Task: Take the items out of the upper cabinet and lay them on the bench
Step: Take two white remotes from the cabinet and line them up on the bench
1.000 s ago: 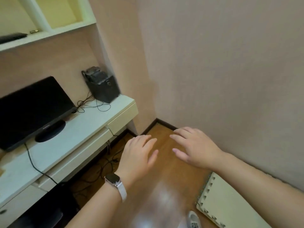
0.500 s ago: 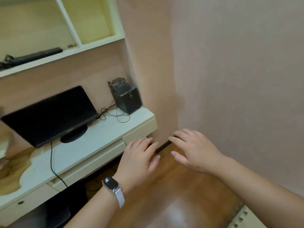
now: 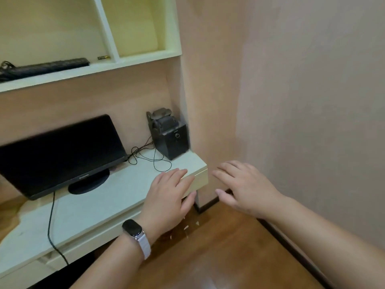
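The upper cabinet (image 3: 133, 60) is a pale open shelf unit at the top left. On its left shelf lie a long black keyboard-like bar (image 3: 48, 66), a tangle of black cable (image 3: 5, 66) at the far left and a small battery (image 3: 103, 57). The right compartment looks bare. Below runs the white bench (image 3: 100, 203). My left hand (image 3: 169, 197), with a watch on the wrist, hovers flat with straight fingers over the bench's right end. My right hand (image 3: 243, 185) hovers beside it, fingers spread. Neither hand holds anything.
A black monitor (image 3: 60, 153) stands on the bench at the left, its cable trailing over the front edge. A black speaker-like box (image 3: 169, 135) with thin wires sits in the back right corner. A pink wall is close on the right, with wooden floor (image 3: 218, 257) below.
The view has swung up and left, bringing the cabinet shelf and its items into sight. Both hands have risen from over the floor to the bench's right end, still flat and holding nothing.
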`<action>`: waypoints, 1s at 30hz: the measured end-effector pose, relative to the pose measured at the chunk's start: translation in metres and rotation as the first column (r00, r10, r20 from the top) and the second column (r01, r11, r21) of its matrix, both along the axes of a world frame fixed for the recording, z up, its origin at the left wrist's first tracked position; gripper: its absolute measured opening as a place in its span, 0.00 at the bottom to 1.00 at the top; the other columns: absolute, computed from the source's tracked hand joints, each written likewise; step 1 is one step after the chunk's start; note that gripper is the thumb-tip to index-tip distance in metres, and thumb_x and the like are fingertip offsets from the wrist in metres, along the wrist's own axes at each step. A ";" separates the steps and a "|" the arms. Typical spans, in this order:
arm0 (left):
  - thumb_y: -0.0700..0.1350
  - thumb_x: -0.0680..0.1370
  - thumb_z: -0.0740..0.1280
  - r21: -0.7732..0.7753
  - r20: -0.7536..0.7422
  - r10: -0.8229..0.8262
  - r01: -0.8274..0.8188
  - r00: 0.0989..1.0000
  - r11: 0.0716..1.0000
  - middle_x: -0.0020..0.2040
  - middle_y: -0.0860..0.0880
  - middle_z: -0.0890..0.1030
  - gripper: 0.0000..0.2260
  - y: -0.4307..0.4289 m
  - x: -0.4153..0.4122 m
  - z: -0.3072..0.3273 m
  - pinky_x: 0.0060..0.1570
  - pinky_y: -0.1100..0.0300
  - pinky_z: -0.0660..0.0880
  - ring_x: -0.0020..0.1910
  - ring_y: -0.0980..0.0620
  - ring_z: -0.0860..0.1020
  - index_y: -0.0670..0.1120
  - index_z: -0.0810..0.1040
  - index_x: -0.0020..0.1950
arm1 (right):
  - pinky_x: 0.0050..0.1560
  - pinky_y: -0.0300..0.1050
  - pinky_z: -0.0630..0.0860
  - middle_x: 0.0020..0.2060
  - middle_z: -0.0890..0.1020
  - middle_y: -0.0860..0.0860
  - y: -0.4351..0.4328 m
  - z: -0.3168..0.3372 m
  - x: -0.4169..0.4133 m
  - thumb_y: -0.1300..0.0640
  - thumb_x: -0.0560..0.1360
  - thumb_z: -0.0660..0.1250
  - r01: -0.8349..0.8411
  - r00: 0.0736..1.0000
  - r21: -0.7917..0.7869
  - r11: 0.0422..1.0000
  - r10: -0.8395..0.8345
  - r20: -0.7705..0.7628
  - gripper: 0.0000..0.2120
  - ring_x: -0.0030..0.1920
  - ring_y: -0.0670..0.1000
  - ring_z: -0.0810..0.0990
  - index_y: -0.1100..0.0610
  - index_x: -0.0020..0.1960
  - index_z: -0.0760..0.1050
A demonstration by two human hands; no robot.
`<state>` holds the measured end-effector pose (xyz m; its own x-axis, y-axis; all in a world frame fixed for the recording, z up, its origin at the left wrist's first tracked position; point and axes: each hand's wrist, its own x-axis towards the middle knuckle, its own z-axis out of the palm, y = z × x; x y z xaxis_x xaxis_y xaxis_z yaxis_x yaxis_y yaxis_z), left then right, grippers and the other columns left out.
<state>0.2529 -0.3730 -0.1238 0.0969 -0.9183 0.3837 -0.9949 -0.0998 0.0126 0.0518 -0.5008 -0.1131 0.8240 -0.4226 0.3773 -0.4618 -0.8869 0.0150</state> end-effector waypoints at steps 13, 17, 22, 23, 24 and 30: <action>0.56 0.79 0.59 -0.100 -0.020 -0.092 0.090 0.996 0.991 0.66 0.52 0.77 0.19 -0.109 0.184 0.030 0.68 0.50 0.66 0.67 0.51 0.72 0.52 0.75 0.68 | 0.56 0.49 0.74 0.60 0.80 0.50 -0.087 0.047 0.179 0.42 0.77 0.58 0.066 0.998 -0.098 0.993 -0.067 -0.001 0.22 0.60 0.53 0.76 0.52 0.65 0.75; 0.56 0.79 0.60 -0.152 -0.020 -0.110 0.106 0.994 0.983 0.66 0.51 0.77 0.19 -0.136 0.217 0.042 0.69 0.49 0.66 0.67 0.50 0.72 0.51 0.76 0.67 | 0.55 0.50 0.74 0.58 0.80 0.51 -0.112 0.064 0.209 0.42 0.76 0.59 0.080 0.997 -0.128 0.989 -0.077 0.028 0.23 0.59 0.54 0.76 0.53 0.65 0.75; 0.53 0.77 0.63 -0.263 0.035 -0.139 0.143 0.990 0.954 0.62 0.49 0.80 0.18 -0.171 0.240 0.061 0.64 0.49 0.69 0.63 0.46 0.76 0.48 0.79 0.63 | 0.53 0.51 0.76 0.58 0.80 0.52 -0.149 0.081 0.235 0.43 0.76 0.60 0.069 0.996 -0.163 0.984 -0.057 0.073 0.22 0.59 0.56 0.76 0.55 0.63 0.76; 0.53 0.77 0.63 -0.280 0.043 -0.136 0.142 0.990 0.949 0.61 0.49 0.80 0.17 -0.178 0.244 0.066 0.63 0.49 0.69 0.62 0.46 0.76 0.48 0.80 0.62 | 0.53 0.52 0.76 0.58 0.80 0.52 -0.157 0.084 0.239 0.43 0.76 0.59 0.066 0.995 -0.172 0.983 -0.052 0.085 0.22 0.59 0.56 0.76 0.55 0.63 0.76; 0.53 0.76 0.64 -0.296 0.050 -0.131 0.140 0.990 0.945 0.61 0.49 0.80 0.17 -0.186 0.247 0.072 0.63 0.49 0.70 0.62 0.46 0.76 0.48 0.80 0.62 | 0.52 0.52 0.76 0.58 0.80 0.52 -0.166 0.088 0.243 0.43 0.76 0.59 0.063 0.994 -0.179 0.982 -0.047 0.095 0.22 0.58 0.56 0.76 0.54 0.63 0.76; 0.53 0.76 0.64 -0.330 0.079 -0.045 0.069 0.996 0.942 0.62 0.48 0.79 0.17 -0.233 0.265 0.104 0.62 0.47 0.70 0.62 0.45 0.75 0.48 0.79 0.62 | 0.52 0.53 0.75 0.60 0.79 0.53 -0.229 0.115 0.274 0.43 0.76 0.57 0.012 0.984 -0.200 0.980 0.025 0.179 0.24 0.58 0.56 0.76 0.55 0.64 0.76</action>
<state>0.5178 -0.6064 -0.0196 0.0106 -0.7410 0.6714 -0.9984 -0.0446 -0.0335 0.3261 -0.7295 0.0020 0.7375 -0.3187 0.5954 -0.4672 -0.8774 0.1089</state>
